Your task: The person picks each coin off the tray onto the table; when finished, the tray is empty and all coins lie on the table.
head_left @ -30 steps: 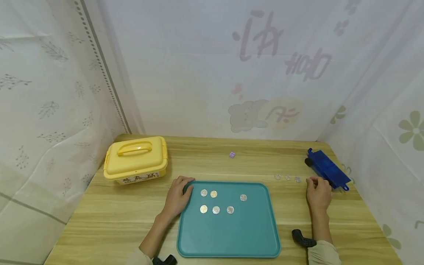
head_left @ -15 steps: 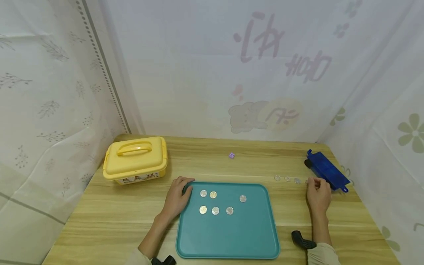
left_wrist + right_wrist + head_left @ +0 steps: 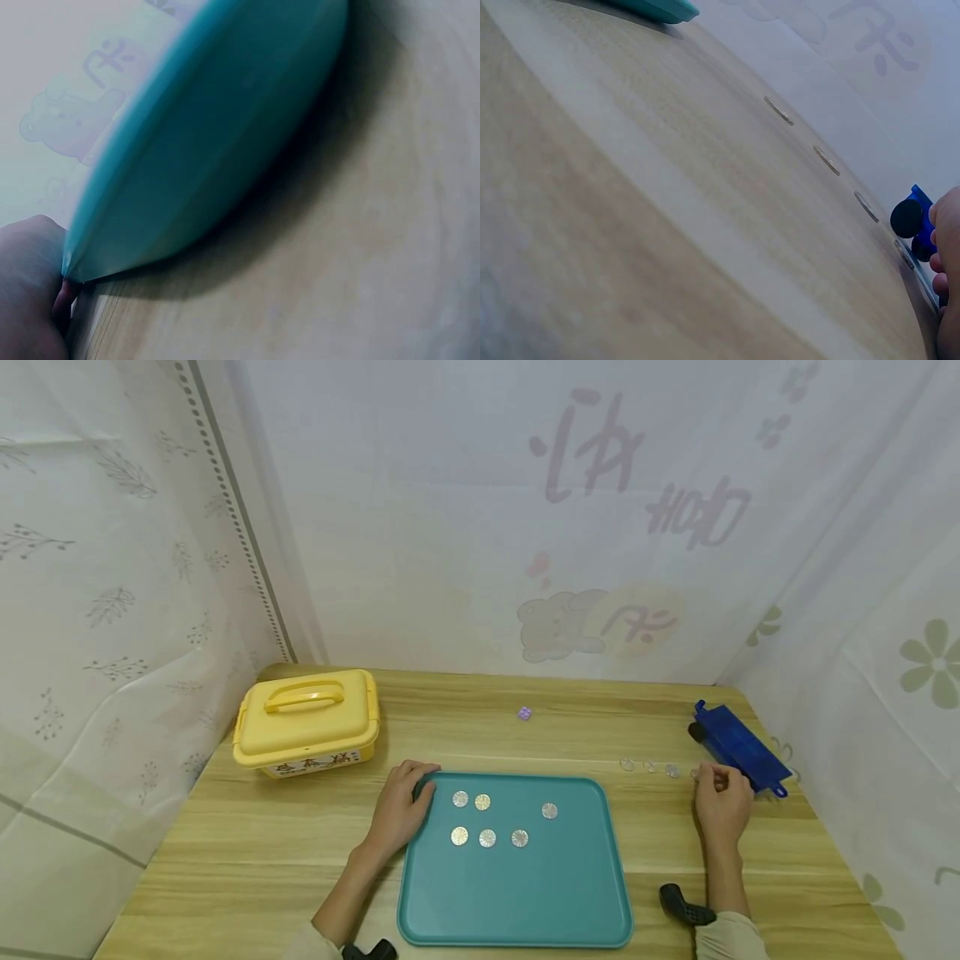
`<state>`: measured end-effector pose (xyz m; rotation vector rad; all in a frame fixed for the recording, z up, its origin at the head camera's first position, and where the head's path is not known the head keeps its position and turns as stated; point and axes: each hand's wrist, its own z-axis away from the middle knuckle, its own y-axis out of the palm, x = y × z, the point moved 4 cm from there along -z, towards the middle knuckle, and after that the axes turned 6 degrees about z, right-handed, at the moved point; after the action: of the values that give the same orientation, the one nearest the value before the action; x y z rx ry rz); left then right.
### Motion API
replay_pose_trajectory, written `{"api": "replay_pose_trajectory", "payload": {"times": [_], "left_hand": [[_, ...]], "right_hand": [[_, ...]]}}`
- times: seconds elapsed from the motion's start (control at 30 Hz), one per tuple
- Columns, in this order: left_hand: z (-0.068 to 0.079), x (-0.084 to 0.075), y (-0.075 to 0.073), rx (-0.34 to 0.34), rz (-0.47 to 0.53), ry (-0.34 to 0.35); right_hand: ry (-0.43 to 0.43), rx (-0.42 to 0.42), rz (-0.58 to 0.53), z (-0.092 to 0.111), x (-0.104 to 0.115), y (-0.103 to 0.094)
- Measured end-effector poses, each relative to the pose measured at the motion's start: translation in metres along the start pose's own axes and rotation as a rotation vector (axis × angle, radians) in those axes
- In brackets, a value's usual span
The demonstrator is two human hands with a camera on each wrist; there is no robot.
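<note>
My left hand (image 3: 401,806) holds the far left corner of a teal tray (image 3: 517,902), thumb over the rim. In the left wrist view, the tray's outer wall (image 3: 187,150) rises beside that hand (image 3: 30,277). On the tray lie several round, shiny, coin-like discs (image 3: 487,838), some silver and some gold. My right hand (image 3: 722,802) is on the table to the right, fingers curled, fingertips right at a disc (image 3: 904,253). This disc is last in a row of several flat discs (image 3: 672,771). I cannot tell whether the right fingers hold anything.
A blue plastic toy piece (image 3: 742,747) with black wheel-like parts stands just beyond my right hand. At the far left is a yellow lidded box (image 3: 311,718) with a handle. A small purple piece (image 3: 524,713) lies near the table's back edge.
The last disc in the row, mostly covered by my right fingertips a second ago, now shows beside them. That hand has shifted very slightly right. My left hand stays on the tray.
</note>
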<state>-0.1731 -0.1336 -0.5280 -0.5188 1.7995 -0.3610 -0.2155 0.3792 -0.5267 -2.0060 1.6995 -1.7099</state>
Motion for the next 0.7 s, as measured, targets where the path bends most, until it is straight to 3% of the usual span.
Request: {"api": "replay_pose_trajectory", "payload": {"times": [0.47, 0.6, 0.7], "left_hand": [[0.001, 0.002, -0.001, -0.001, 0.002, -0.005], [0.0, 0.002, 0.0, -0.002, 0.002, -0.001], [-0.001, 0.002, 0.001, 0.002, 0.002, -0.002]], "right_hand": [[-0.018, -0.011, -0.053, 0.008, 0.009, 0.001], [-0.009, 0.064, -0.086, 0.013, 0.019, 0.001], [0.001, 0.18, -0.082, 0.02, 0.03, 0.001]]}}
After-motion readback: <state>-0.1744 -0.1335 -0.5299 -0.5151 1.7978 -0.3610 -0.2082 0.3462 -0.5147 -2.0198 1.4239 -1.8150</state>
